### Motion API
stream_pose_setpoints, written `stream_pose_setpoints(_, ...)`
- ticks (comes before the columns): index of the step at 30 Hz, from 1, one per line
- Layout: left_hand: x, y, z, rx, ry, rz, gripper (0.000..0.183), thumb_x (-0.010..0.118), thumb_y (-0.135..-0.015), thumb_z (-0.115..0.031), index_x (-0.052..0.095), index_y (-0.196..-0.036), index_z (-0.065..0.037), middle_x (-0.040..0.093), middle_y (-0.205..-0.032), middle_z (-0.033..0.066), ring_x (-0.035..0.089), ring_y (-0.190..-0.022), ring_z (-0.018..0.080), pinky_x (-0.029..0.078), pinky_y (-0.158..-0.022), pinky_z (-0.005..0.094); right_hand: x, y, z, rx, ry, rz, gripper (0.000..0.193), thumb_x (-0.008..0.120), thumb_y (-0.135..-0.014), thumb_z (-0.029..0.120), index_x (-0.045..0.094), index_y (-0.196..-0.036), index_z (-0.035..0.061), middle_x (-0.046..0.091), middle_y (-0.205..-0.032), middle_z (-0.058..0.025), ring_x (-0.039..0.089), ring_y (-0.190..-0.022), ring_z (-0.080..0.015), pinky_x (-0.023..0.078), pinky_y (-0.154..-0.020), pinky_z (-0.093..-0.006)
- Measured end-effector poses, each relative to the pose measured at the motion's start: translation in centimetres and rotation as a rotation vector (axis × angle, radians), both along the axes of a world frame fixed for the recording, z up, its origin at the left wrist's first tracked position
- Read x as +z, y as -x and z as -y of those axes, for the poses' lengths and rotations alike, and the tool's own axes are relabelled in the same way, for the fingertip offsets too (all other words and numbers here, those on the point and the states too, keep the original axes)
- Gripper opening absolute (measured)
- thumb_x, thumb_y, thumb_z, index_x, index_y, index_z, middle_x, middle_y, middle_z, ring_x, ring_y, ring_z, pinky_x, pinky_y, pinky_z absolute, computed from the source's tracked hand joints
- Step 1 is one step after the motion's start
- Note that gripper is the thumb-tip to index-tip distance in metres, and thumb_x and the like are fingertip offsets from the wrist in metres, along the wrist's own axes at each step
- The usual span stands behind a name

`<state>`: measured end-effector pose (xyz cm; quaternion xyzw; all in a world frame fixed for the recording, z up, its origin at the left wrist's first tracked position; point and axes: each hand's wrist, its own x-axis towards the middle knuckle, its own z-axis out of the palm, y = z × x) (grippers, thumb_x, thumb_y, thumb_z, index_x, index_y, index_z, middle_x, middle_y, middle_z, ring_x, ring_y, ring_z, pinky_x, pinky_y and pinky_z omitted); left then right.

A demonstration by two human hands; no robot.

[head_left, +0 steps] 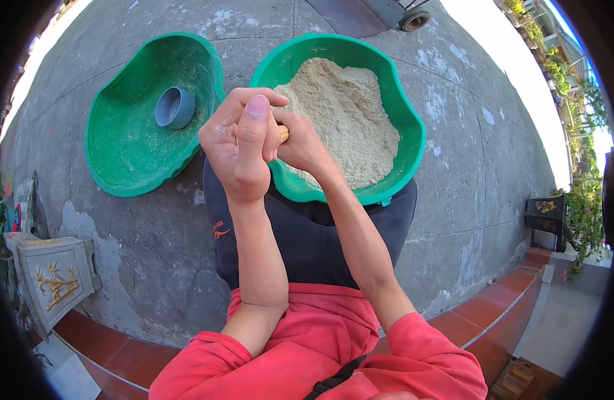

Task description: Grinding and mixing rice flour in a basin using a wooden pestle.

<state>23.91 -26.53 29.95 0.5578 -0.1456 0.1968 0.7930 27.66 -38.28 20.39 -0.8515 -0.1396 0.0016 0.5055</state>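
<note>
My left hand (237, 150) is closed with its thumb up, pressed close against my right hand (299, 141), whose fingers are also closed. Between them shows the short rounded end of a light-brown wooden handle (284, 134); the rest of it is hidden by my fingers. Both hands are above the near left rim of a green plastic basin (408, 157). A heap of pale, coarse meal (344, 120) fills much of that basin, which rests against my dark trousers (300, 240).
Left of it, a second green basin (124, 157), dusted with meal, holds a grey-blue cup (176, 108). Beyond are a metal scoop-shaped tray (350, 17) and a small wheel (414, 20). A decorated stone planter (54, 277) stands near left; red tiles (464, 323) edge the concrete floor (474, 200).
</note>
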Motion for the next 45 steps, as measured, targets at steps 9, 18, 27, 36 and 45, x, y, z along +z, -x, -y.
stream_pose_setpoints(9,-8.5,-2.5,2.6,0.322,0.267,-0.272,0.038,0.049,-0.101,-0.018,0.057,-0.068,0.001,0.045,-0.048,-0.0005,0.039,-0.04,0.006,0.032,-0.041,0.0264,-8.0,-4.1,1.2,-0.098,0.212,0.096,0.017,0.074,-0.07,0.015,0.062,-0.077,0.0044,0.066,-0.075,-0.0186,0.066,-0.076,-0.0381,0.05,-0.067,-0.0479)
stream_pose_setpoints(18,-1.4,-0.5,-1.1,0.224,0.291,-0.236,0.039,0.043,-0.102,-0.033,0.056,-0.086,0.0,0.035,-0.046,-0.0005,0.033,-0.039,0.0097,0.035,-0.045,0.0274,-2.2,2.1,-1.6,-0.187,0.194,-0.05,0.015,0.068,-0.075,0.013,0.062,-0.084,0.002,0.067,-0.079,-0.021,0.066,-0.079,-0.0419,0.052,-0.067,-0.0478)
stream_pose_setpoints(27,-5.8,-1.5,4.8,0.08,0.067,-0.088,0.036,0.048,-0.101,-0.016,0.057,-0.071,0.002,0.043,-0.049,-0.0023,0.037,-0.04,0.004,0.026,-0.042,0.0238,-7.9,-2.1,2.3,-0.173,-0.205,0.101,0.027,0.078,-0.069,0.02,0.058,-0.074,0.0026,0.065,-0.07,-0.0163,0.065,-0.068,-0.035,0.049,-0.06,-0.0412)
stream_pose_setpoints(36,-1.8,0.4,1.9,0.106,0.341,-0.211,0.038,0.043,-0.103,-0.025,0.053,-0.074,-0.003,0.035,-0.045,-0.0003,0.032,-0.035,0.0081,0.033,-0.039,0.0254,0.0,5.5,2.4,-0.277,0.358,-0.145,0.02,0.067,-0.081,0.023,0.061,-0.091,0.0067,0.068,-0.083,-0.0192,0.065,-0.081,-0.0427,0.051,-0.069,-0.0529)
stream_pose_setpoints(45,-6.0,-0.4,7.1,-0.022,0.148,-0.101,0.041,0.043,-0.103,-0.026,0.05,-0.068,-0.004,0.033,-0.045,-0.0015,0.031,-0.034,0.0078,0.034,-0.037,0.0247,-4.4,6.2,6.6,-0.45,0.342,-0.102,0.017,0.065,-0.081,0.022,0.057,-0.09,0.0098,0.067,-0.08,-0.0171,0.065,-0.077,-0.0413,0.048,-0.064,-0.0545)
